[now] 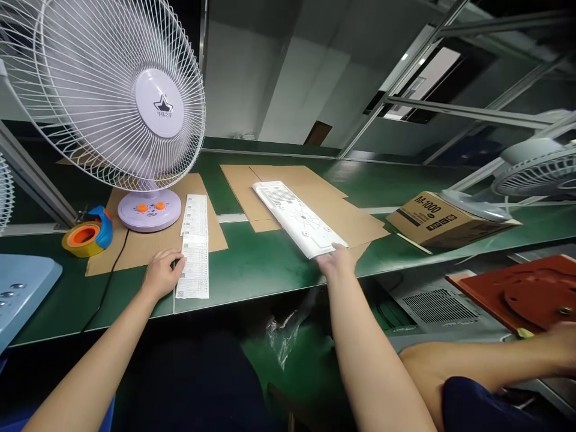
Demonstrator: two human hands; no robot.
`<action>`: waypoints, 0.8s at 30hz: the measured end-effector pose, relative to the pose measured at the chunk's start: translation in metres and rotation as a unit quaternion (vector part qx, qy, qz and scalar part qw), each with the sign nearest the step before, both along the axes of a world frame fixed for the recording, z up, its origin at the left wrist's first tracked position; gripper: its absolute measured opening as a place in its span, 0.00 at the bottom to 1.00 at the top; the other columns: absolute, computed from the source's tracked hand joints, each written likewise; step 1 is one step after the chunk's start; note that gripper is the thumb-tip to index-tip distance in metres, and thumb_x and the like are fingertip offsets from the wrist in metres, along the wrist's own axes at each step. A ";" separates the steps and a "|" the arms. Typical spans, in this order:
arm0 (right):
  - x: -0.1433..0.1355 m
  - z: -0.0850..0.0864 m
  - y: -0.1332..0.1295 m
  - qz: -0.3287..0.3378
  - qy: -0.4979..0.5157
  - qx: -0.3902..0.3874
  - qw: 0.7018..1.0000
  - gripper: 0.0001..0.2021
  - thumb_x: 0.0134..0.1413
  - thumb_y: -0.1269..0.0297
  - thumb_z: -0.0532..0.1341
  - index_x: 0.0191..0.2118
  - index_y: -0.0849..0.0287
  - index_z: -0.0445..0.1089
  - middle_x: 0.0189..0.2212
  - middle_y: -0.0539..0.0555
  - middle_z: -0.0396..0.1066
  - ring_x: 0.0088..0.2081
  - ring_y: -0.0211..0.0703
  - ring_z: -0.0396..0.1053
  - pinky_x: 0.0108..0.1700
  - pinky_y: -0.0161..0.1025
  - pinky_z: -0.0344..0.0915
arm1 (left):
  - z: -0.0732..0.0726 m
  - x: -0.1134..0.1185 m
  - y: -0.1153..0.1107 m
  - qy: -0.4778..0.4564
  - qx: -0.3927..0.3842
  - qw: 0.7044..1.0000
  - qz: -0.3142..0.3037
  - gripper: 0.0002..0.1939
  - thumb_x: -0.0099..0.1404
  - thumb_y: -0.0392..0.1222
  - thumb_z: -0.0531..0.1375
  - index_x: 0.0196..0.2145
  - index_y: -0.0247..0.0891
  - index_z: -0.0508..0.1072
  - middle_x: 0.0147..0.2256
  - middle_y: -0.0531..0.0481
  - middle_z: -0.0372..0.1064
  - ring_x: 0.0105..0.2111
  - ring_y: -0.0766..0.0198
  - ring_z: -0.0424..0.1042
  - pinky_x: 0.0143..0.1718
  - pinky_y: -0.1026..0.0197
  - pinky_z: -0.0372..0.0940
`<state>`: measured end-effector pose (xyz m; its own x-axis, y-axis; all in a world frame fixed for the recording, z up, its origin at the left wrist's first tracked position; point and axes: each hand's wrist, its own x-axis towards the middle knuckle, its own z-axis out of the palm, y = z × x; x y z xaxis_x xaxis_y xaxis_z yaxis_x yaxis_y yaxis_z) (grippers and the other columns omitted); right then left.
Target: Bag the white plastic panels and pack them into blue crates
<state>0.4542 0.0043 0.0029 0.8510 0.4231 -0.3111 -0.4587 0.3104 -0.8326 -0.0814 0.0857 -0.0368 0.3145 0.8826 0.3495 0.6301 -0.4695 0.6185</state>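
Observation:
A strip of white printed labels (pixel 196 264) lies on the green table, its upper part over a cardboard sheet. My left hand (pixel 164 273) rests at the strip's left edge, fingers curled together; whether they pinch anything is too small to tell. A long white plastic panel (pixel 297 217) with round recesses and slots lies over flat cardboard (pixel 355 222) in the middle. My right hand (pixel 335 261) is wrapped round the panel's near end, with the fingers underneath. Behind the labels stands a pale lilac fan (pixel 159 103) with orange knobs on its base.
A tape dispenser (pixel 89 235) sits left of the fan base, near a black cord. At far left is a light-blue plastic part (pixel 24 288). A cardboard box (pixel 443 219) stands right. A co-worker's arm (pixel 477 363) reaches toward an orange-red panel (pixel 531 288).

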 end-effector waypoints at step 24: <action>-0.030 0.064 0.040 0.182 0.111 0.185 0.959 0.29 0.59 0.76 0.55 0.66 0.62 0.68 0.52 0.64 0.79 0.47 0.52 0.81 0.28 0.36 0.81 | 0.007 0.001 -0.002 -0.019 -0.033 0.999 0.022 0.17 0.72 0.56 0.58 0.40 0.46 0.83 0.51 0.46 0.84 0.56 0.46 0.78 0.63 0.41 0.70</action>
